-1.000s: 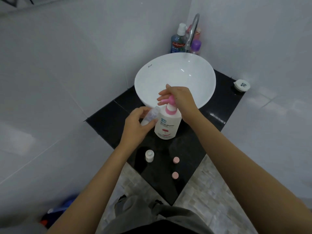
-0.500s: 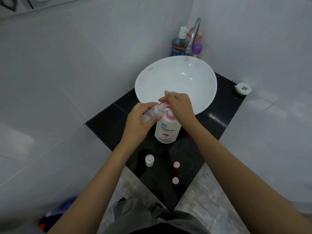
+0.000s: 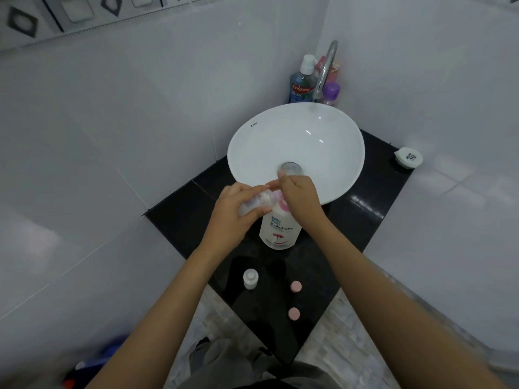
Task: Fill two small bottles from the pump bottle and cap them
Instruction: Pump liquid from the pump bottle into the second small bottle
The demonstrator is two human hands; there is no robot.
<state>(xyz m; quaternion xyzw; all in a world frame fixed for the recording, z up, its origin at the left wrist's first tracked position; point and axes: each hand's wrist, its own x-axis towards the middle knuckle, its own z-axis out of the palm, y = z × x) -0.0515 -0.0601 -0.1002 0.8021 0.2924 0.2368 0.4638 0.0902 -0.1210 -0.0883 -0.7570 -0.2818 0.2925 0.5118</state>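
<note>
A white pump bottle (image 3: 280,228) with a pink pump head stands on the black counter (image 3: 362,220) in front of the basin. My right hand (image 3: 302,196) lies on top of the pump head. My left hand (image 3: 234,213) holds a small clear bottle (image 3: 257,202) tilted, its mouth at the pump spout. A second small white bottle (image 3: 250,278) stands upright and uncapped nearer to me. Two pink caps (image 3: 296,286) (image 3: 294,313) lie on the counter to its right.
A white round basin (image 3: 295,147) with a chrome tap (image 3: 325,68) fills the back of the counter. Mouthwash (image 3: 302,82) and other bottles stand in the corner behind it. A small white round container (image 3: 408,158) sits at the counter's right corner. Tiled walls close in on both sides.
My left hand has raised the small clear bottle from beside the pump bottle up to the spout. My right hand has stayed on the pump head.
</note>
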